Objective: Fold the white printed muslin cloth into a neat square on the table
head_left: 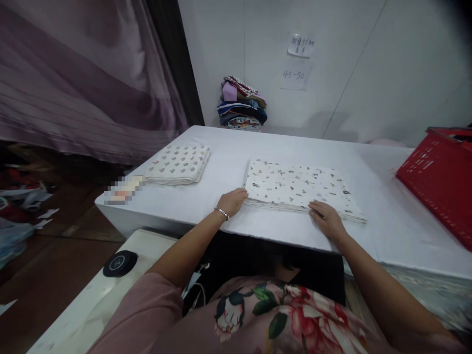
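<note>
A white folded cloth with small printed plants and figures lies flat on the table, its layers showing along the front edge. At its front left corner, my left hand has its fingers closed on the edge. My right hand grips the same front edge right of the middle, fingers on top and bent. Fingertips under the edge are hidden. Farther left rests a second folded cloth, cream with rows of grey-green motifs.
A white-covered table spans the view. On its right stands a red plastic basket. Stacked fabrics sit at the wall. Paper notes hang above. A round black object lies on the lower white surface, left.
</note>
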The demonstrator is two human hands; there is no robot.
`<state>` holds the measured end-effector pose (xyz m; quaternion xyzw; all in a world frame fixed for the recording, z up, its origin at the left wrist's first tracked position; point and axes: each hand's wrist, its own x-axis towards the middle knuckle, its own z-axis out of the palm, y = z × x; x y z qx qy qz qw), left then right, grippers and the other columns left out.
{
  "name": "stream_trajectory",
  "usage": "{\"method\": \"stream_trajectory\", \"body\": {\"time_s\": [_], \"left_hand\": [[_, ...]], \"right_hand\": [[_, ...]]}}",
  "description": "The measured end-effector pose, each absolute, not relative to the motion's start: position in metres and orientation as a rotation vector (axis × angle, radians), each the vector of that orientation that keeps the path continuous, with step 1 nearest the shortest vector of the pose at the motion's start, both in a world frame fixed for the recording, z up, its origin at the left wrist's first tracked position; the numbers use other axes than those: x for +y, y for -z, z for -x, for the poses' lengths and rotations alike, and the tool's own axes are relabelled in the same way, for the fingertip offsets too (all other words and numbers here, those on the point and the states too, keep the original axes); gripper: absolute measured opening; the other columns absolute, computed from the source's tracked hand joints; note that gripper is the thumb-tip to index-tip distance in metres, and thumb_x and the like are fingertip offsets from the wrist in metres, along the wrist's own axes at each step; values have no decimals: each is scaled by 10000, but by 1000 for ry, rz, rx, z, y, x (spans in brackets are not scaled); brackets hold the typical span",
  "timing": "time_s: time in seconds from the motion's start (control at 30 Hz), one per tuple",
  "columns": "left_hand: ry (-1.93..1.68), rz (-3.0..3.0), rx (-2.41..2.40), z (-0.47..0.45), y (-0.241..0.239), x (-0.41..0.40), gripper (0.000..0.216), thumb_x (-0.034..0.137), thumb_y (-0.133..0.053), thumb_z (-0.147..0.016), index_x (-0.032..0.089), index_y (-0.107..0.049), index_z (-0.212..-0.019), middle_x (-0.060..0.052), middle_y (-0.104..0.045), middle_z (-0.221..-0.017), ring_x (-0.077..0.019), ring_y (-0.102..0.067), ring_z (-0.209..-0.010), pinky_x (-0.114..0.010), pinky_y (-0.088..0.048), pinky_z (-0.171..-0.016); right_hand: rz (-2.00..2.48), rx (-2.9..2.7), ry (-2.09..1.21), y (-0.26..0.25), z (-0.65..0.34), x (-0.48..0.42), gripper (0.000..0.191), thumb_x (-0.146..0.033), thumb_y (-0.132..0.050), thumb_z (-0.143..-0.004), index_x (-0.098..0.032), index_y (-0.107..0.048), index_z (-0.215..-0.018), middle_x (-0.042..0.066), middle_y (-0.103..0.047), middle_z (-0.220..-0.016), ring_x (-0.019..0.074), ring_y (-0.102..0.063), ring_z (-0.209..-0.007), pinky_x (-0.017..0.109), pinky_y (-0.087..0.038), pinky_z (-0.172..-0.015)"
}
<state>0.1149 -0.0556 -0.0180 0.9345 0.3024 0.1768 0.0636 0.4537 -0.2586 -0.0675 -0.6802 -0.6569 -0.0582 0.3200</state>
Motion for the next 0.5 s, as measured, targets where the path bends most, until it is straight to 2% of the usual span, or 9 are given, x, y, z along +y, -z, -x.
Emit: {"method": "stream_trajectory", "body": {"time_s": [0.17,0.3,0.5], "left_hand": [[-405,-2885,961,-118,10,-51,355,150,-422,-895,284,-622,-1155,10,-574,-1300,-151,-587,-1092,-250,-499,-769],[-226,-2871,958,-115,14,-53,336,198,-403,-908,289,-622,-1146,23,-568,-1298,-143,-595,-1064,-251,-498,-800],[-218,-2824,968,-111,16,-56,319,228,-426,-889,279,-617,-1139,30,-546,-1315,-128,-590,-1064,-241,-486,-835]], "right_hand": [[1794,-1731,161,69,-454,-259,291,-338,-504,-879,-206,-705,-1041,87,-687,-1105,264,-604,-1091,466,-475,-960],[1800,-1733,178,68,-453,-259,293,-336,-501,-882,-194,-706,-1035,92,-689,-1095,265,-609,-1079,461,-481,-950],[1792,-1740,176,67,-453,-259,291,-326,-498,-884,-192,-707,-1036,94,-692,-1090,267,-607,-1087,457,-480,-954]]}}
